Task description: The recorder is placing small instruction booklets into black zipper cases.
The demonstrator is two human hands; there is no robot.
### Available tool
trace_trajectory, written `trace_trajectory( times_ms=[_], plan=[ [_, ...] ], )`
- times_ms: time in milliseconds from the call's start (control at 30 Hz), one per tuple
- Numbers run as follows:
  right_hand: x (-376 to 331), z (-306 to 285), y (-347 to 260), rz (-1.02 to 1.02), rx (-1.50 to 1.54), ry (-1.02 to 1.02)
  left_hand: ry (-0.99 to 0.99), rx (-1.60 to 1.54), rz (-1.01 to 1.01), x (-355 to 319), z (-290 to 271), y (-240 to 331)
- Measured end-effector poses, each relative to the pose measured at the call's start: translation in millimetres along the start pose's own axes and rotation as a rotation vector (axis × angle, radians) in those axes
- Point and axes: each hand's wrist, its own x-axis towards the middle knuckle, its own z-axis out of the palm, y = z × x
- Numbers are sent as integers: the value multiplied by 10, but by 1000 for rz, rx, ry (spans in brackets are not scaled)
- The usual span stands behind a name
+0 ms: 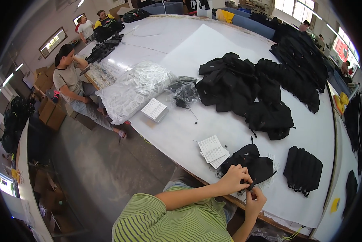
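My left hand [236,178] and my right hand [255,200] meet at the table's near edge. Both have their fingers pinched on a small black part [250,187], maybe a cord end or strap; its exact kind is too small to make out. Right behind them lies a black fabric pouch [261,168], and a second black fabric piece [245,152] overlaps it. White printed cards [213,150] lie fanned to the left of the pouch. Thin dark cords show beside my left hand, partly hidden by it.
A flat stack of black fabric pieces [303,170] lies to the right. Farther back is a big heap of black pouches [233,82]. Clear plastic bags [142,82], a card pack [154,109] and bagged dark cords [183,90] lie left. A seated person [70,76] is beyond the table [181,133].
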Motion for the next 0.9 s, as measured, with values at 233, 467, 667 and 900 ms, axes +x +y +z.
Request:
trace_trajectory(
  times_ms=[233, 467, 667, 900],
  plan=[
    [-34, 38, 80, -98, -29, -4, -125, -104, -74, -25, -41, -117],
    [24, -29, 120, 90, 230, -46, 165, -236, -42, -49, 28, 65],
    [9, -241, 207, 207, 735, 103, 129, -725, -100, -2, -36, 88],
    [-12, -236, 224, 167, 879, 77, -180, -852, -226, -43, 3, 125]
  ],
)
